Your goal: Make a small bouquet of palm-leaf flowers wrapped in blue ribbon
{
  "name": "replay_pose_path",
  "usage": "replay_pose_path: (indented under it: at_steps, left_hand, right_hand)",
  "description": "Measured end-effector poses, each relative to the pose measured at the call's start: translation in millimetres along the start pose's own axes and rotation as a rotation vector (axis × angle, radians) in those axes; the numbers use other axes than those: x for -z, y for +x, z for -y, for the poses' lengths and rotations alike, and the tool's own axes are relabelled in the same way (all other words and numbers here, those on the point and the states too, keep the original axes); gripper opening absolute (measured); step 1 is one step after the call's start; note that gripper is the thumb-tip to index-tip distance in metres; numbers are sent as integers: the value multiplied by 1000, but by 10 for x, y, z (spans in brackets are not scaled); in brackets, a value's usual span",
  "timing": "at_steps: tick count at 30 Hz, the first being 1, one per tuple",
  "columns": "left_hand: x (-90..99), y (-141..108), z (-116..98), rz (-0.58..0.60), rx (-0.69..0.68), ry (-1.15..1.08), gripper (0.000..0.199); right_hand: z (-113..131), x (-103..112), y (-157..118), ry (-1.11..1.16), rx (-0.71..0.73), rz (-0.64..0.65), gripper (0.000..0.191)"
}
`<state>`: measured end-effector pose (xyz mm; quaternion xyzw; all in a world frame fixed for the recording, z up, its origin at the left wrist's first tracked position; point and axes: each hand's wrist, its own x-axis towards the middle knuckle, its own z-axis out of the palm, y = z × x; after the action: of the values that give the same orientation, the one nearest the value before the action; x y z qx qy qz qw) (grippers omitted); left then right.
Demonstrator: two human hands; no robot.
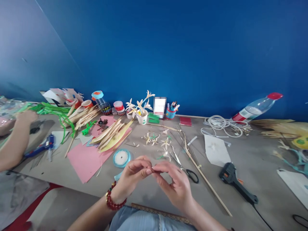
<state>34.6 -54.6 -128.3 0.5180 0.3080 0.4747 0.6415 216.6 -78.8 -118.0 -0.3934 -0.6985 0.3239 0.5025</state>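
My left hand, with red beads at the wrist, meets my right hand fingertip to fingertip above the near edge of the table. Both hands are closed in a pinch; whatever lies between the fingertips is too small to make out. Just beyond them, several pale husk flowers with green bits lie on the tabletop. Scissors with black handles rest beside my right hand, partly behind it. Left of my left hand is a roll of light-blue ribbon.
A dark glue gun and a long thin stick lie at right, near a tilted bottle. Corn husks cover pink paper at left. A cup of husk flowers stands behind. Another person's arm reaches in from the left.
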Motion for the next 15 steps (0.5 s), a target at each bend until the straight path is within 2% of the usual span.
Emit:
replay_pose_path:
  at_steps: [6,12,15]
  left_hand:
    - [-58,28,-34,-13,-18,138,13]
    - [-98,48,8,35,74,94,13]
    - [-130,61,57,36,81,19,13]
  right_hand:
    - [-50,49,-10,-67,101,-69,25]
    - [-119,181,-15,-125,232,47,27]
    - [-146,244,-80,-168,165,82,21]
